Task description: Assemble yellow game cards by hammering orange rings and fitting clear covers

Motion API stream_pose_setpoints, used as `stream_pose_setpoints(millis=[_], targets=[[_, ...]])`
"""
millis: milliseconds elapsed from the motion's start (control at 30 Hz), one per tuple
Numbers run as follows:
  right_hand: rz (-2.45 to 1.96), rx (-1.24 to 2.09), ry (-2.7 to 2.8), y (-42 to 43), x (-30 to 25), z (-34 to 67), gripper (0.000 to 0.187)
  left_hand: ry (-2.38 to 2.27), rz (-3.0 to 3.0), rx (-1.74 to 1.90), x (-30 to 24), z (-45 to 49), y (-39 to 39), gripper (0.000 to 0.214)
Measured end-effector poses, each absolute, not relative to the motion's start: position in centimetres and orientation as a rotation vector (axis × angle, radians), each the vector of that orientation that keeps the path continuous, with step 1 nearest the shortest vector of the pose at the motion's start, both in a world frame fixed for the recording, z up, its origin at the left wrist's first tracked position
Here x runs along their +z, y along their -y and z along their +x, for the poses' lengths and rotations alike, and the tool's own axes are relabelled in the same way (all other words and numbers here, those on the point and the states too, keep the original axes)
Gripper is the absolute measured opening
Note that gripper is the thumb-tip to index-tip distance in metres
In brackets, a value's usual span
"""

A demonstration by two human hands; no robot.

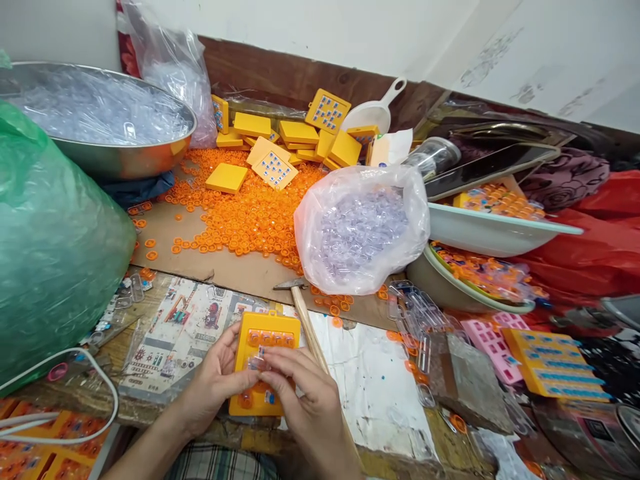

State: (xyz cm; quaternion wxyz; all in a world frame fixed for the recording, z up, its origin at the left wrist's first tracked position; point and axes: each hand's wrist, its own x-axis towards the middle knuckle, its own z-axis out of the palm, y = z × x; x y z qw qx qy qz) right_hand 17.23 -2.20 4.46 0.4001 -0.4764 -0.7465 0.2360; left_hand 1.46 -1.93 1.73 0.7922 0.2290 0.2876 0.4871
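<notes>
Upright on the table's near edge leans a yellow plastic tray [269, 322] with a row of orange-and-clear pieces near its top. My left hand [213, 377] is closed on the tray's left side, its thumb reaching across the front. Over the tray's middle, my right hand [307, 390] pinches a small clear plastic piece [256, 362]; its exact shape is partly hidden by the fingers. The left thumb tip is close to that piece; I cannot tell whether it touches. A hammer [306, 320] with a wooden handle lies just right of the tray, partly behind my right hand.
Orange plastic rings [250, 217] lie heaped on cardboard, with yellow trays [300, 137] behind. A bag of clear pieces [363, 230] stands beyond the hammer. At left are a metal bowl [125, 152] and green bag [60, 247]; at right, a stone block [467, 380] and basins [500, 230].
</notes>
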Motion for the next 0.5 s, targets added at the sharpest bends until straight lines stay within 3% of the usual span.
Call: stream_pose_setpoints(millis=[233,500], targets=[[-1.178,0.386,1.965,1.9,4.0,17.1,0.027,-0.524,0.425,1.066,1.8,1.3,2.0,0.054],[-1.217,0.256,1.957,1.5,3.7,17.3,0.017,-0.628,0.390,1.083,1.4,2.3,1.7,0.037]])
